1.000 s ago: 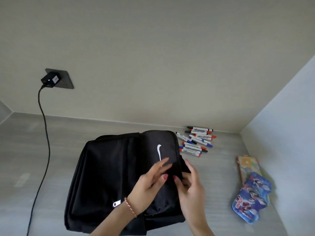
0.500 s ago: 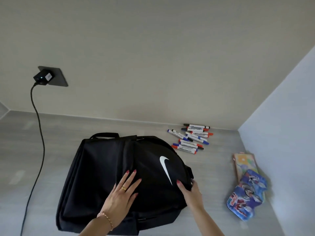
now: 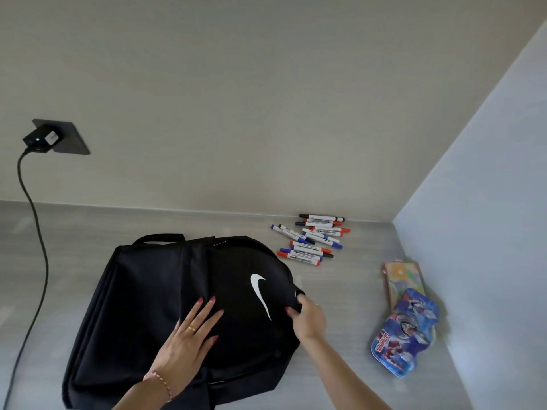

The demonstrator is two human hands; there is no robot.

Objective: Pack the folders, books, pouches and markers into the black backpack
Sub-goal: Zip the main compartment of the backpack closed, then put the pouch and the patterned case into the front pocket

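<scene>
**Backpack edge now pinched by the right hand**

The black backpack (image 3: 177,297) is laid flat near the tabletop's (image 3: 349,291) front edge. The left hand (image 3: 189,335) is kept pressed on it, fingers spread and open. Half a second ago the right hand (image 3: 307,319) was only resting at the backpack's right side; its grip is now closed on the fabric there. The markers (image 3: 310,239) are left at the back edge, the pouches (image 3: 405,335) and a book (image 3: 402,276) by the right edge.

Black backpack (image 3: 148,306) lies flat, white swoosh up; markers (image 3: 312,239) scattered beyond-right of it, pouches (image 3: 407,329) far right.
</scene>
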